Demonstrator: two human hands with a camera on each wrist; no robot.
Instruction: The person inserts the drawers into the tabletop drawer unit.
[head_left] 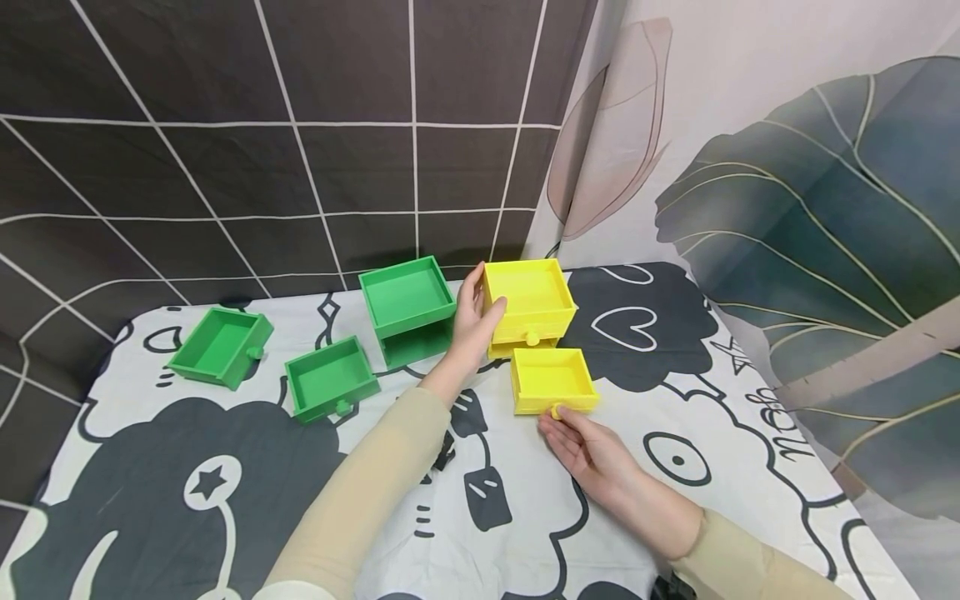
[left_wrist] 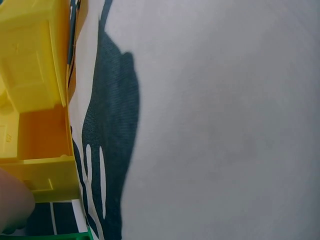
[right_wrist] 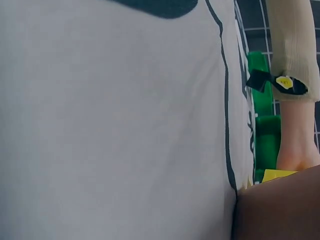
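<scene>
A small yellow toy cabinet [head_left: 528,287] stands at the back of the cloth, a knobbed drawer front in its upper part. My left hand [head_left: 472,325] grips its left side, thumb at the front edge. The left wrist view shows the yellow cabinet [left_wrist: 42,180] with part of the hand [left_wrist: 14,202] against it. In front of the cabinet is a lower yellow drawer [head_left: 553,375], pulled forward. The knob of that drawer is pinched by my right hand [head_left: 600,458] between thumb and fingers. Whether the drawer's rear is still inside the cabinet cannot be seen clearly.
Left of my left hand stands a green cabinet [head_left: 408,296] with an open lower compartment. Two separate green drawers, one nearer [head_left: 330,379] and one farther left [head_left: 221,346], lie on the patterned cloth [head_left: 525,517]. A dark gridded backdrop [head_left: 337,167] rises behind.
</scene>
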